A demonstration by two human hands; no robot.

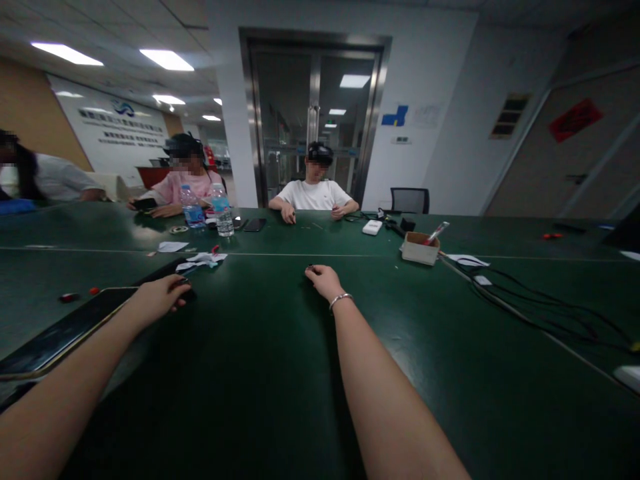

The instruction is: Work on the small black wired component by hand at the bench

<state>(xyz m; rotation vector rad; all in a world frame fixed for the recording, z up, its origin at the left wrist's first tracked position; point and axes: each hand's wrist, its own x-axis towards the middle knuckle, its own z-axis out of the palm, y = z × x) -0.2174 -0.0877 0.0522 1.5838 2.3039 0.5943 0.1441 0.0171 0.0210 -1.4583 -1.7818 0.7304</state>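
Observation:
My left hand (159,297) is at the left, over the dark green table (240,373), beside a long black flat panel (75,328). Its fingers are closed around a small dark thing too unclear to name. Near the middle of the table, my right hand (324,280), with a silver bracelet at the wrist, pinches something small and dark at its fingertips; what it is I cannot make out. Crumpled white paper (203,260) lies just beyond my left hand.
Two water bottles (221,212) stand at the far left. A small box (421,249) holding a pen is at the right, near black cables (540,303). Across the table, a person in white (315,195) and a person in pink (183,183) sit wearing headsets.

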